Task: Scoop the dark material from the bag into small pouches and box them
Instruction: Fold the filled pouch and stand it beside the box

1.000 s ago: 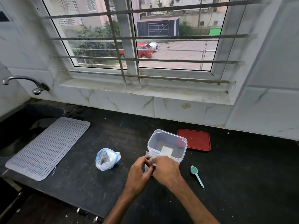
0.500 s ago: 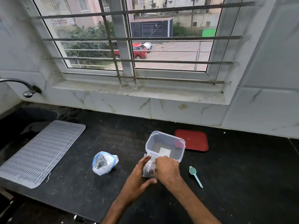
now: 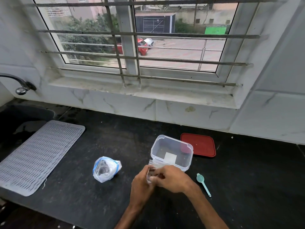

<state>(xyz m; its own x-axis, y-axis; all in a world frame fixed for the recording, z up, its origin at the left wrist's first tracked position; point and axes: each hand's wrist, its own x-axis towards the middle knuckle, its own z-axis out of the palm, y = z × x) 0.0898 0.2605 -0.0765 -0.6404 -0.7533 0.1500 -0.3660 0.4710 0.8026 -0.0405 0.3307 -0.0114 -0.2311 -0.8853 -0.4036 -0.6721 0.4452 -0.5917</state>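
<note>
A small clear pouch stands between my hands, just in front of the clear plastic box. My left hand holds its left side and my right hand pinches its top edge. More clear pouches lean against the box's near wall. The open box has a white label inside on its bottom. Left of my hands, the white and blue plastic bag with dark material sits open on the black counter. A teal scoop lies on the counter right of my right hand.
The box's red lid lies flat behind the box. A grey ribbed mat covers the counter's left part, beside a dark sink and a tap. A barred window and its sill rise behind the counter.
My left hand has closed in on the pouch's left side, and my right hand has shifted along its top edge. The camera has turned slightly, so the scene sits lower and more to the left.
</note>
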